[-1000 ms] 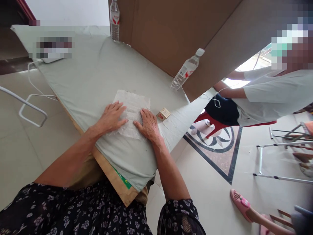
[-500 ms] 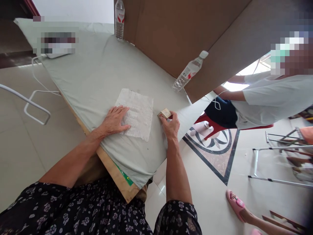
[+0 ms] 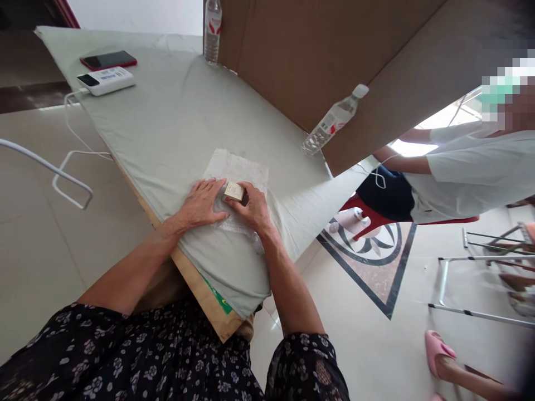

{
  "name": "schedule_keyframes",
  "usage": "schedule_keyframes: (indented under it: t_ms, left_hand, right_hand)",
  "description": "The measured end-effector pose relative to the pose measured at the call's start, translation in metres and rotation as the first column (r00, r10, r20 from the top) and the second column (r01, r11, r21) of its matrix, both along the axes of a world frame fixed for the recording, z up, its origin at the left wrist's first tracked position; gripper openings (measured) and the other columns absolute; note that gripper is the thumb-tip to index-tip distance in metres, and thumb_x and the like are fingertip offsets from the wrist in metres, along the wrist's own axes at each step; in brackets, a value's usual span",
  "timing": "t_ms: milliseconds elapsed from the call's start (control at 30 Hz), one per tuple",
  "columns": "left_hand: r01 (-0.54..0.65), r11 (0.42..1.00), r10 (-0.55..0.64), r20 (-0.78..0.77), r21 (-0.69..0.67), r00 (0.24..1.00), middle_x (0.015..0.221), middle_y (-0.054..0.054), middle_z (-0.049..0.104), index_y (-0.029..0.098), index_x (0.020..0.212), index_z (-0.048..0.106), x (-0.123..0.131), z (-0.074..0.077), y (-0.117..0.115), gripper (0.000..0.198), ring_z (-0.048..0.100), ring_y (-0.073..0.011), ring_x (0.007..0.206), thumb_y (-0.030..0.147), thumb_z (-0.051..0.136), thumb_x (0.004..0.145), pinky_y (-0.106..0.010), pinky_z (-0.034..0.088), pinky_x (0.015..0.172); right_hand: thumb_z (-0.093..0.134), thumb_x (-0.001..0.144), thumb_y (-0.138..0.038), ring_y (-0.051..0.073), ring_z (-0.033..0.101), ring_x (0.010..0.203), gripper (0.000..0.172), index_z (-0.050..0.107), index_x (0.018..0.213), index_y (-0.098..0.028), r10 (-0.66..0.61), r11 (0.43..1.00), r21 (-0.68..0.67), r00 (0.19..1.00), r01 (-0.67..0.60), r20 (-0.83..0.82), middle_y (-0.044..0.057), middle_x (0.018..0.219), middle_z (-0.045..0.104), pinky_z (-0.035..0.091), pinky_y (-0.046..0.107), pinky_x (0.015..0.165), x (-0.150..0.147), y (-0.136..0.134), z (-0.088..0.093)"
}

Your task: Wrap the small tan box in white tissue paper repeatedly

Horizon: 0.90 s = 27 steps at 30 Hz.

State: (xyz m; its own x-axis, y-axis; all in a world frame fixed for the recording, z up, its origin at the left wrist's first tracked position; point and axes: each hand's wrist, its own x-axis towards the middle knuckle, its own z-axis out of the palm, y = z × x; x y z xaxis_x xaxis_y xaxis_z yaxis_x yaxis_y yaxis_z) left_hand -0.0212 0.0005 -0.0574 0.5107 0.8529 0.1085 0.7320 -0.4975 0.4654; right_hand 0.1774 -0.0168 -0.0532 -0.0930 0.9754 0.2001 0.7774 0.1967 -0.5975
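A sheet of bubble wrap (image 3: 238,161) lies flat on the cloth-covered table (image 3: 167,122), partly hidden under both hands. My left hand (image 3: 203,203) rests on its left part, palm down, with the fingers and thumb spread. In my right hand (image 3: 254,207) is a small cardboard box (image 3: 234,191) with a printed top, gripped between thumb and fingers. The box is over the middle of the bubble wrap, close to the left hand's fingertips. Whether the left fingers touch the box I cannot tell.
A tilted plastic bottle (image 3: 334,122) leans by the cardboard partition (image 3: 292,67); another bottle (image 3: 213,33) stands farther back. A phone (image 3: 109,59) and a white device with a cable (image 3: 106,82) lie at the far left. Beyond the partition sits a person in a white shirt (image 3: 480,172).
My right hand has moved left with the small box, from beside the bubble wrap to over its middle. The left hand stays on the wrap. The view has shifted slightly.
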Motion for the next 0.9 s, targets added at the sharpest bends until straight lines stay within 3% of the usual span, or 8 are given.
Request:
schedule_keyframes:
  t_ms: [267, 400, 500, 567, 733, 833, 900]
  left_hand:
    - [0.015, 1.0, -0.016, -0.015, -0.025, 1.0, 0.166, -0.016, 0.045, 0.017, 0.161, 0.034, 0.0, 0.002, 0.001, 0.092, 0.034, -0.0364, 0.159, 0.047, 0.065, 0.081, -0.055, 0.019, 0.132]
    - [0.015, 1.0, -0.015, -0.008, -0.018, 1.0, 0.166, -0.016, 0.045, 0.018, 0.162, 0.034, -0.001, 0.001, 0.0, 0.092, 0.034, -0.0371, 0.159, 0.048, 0.065, 0.08, -0.056, 0.019, 0.132]
    - [0.016, 1.0, -0.015, 0.037, -0.027, 0.999, 0.166, -0.016, 0.046, 0.018, 0.161, 0.036, -0.004, 0.001, 0.001, 0.09, 0.035, -0.0372, 0.158, 0.047, 0.063, 0.081, -0.055, 0.02, 0.132]
    - [0.002, 0.999, 0.001, 0.108, -0.034, 0.994, 0.165, -0.016, 0.047, 0.016, 0.16, 0.038, -0.007, 0.0, 0.003, 0.085, 0.035, -0.0364, 0.158, 0.045, 0.06, 0.083, -0.055, 0.024, 0.131]
    - [-0.075, 0.997, 0.068, 0.316, 0.013, 0.946, 0.157, -0.014, 0.056, 0.018, 0.15, 0.052, -0.012, -0.006, 0.01, 0.071, 0.038, -0.0367, 0.156, 0.037, 0.059, 0.083, -0.058, 0.029, 0.128]
    - [-0.082, 0.996, 0.066, 0.369, 0.029, 0.927, 0.151, -0.014, 0.061, 0.018, 0.138, 0.063, -0.016, -0.004, 0.01, 0.059, 0.044, -0.0361, 0.151, 0.037, 0.061, 0.082, -0.058, 0.032, 0.128]
    - [-0.068, 0.998, 0.058, 0.399, 0.012, 0.915, 0.15, -0.012, 0.062, 0.021, 0.133, 0.066, -0.021, 0.002, 0.004, 0.052, 0.047, -0.0343, 0.149, 0.041, 0.06, 0.086, -0.058, 0.034, 0.126]
  right_hand:
    - [0.072, 0.089, -0.043, 0.026, 0.071, 0.107, 0.045, 0.066, 0.128, -0.023, 0.057, 0.998, -0.005, 0.998, -0.057, -0.001, 0.009, 0.124, 0.076, 0.054, 0.042, 0.099, 0.004, 0.004, 0.002]
    - [0.072, 0.088, -0.039, 0.028, 0.068, 0.116, 0.049, 0.063, 0.134, -0.023, 0.044, 0.999, -0.004, 0.999, -0.044, 0.003, 0.01, 0.132, 0.073, 0.052, 0.045, 0.106, 0.005, 0.003, 0.001]
    - [0.069, 0.089, -0.033, 0.028, 0.063, 0.13, 0.059, 0.054, 0.146, -0.024, 0.004, 0.998, 0.06, 1.0, -0.003, -0.017, 0.013, 0.148, 0.063, 0.049, 0.048, 0.113, 0.008, -0.015, 0.007]
    - [0.066, 0.092, -0.032, 0.028, 0.06, 0.133, 0.058, 0.053, 0.148, -0.025, -0.011, 0.993, 0.121, 1.0, 0.012, -0.011, 0.013, 0.15, 0.061, 0.048, 0.048, 0.114, 0.01, -0.038, 0.014]
    - [0.067, 0.094, -0.027, 0.032, 0.059, 0.131, 0.042, 0.065, 0.134, -0.018, 0.189, 0.964, 0.126, 0.936, -0.234, 0.297, 0.017, 0.147, 0.063, 0.048, 0.049, 0.108, -0.001, -0.089, 0.018]
    - [0.055, 0.099, -0.012, 0.028, 0.064, 0.12, 0.026, 0.073, 0.116, -0.018, 0.14, 0.958, 0.163, 0.885, -0.234, 0.445, 0.015, 0.138, 0.07, 0.047, 0.046, 0.103, -0.012, -0.091, 0.007]
    - [0.048, 0.101, -0.009, 0.025, 0.067, 0.11, 0.029, 0.075, 0.106, -0.019, 0.085, 0.952, 0.223, 0.885, -0.208, 0.459, 0.012, 0.127, 0.076, 0.047, 0.043, 0.1, -0.014, -0.085, 0.002]
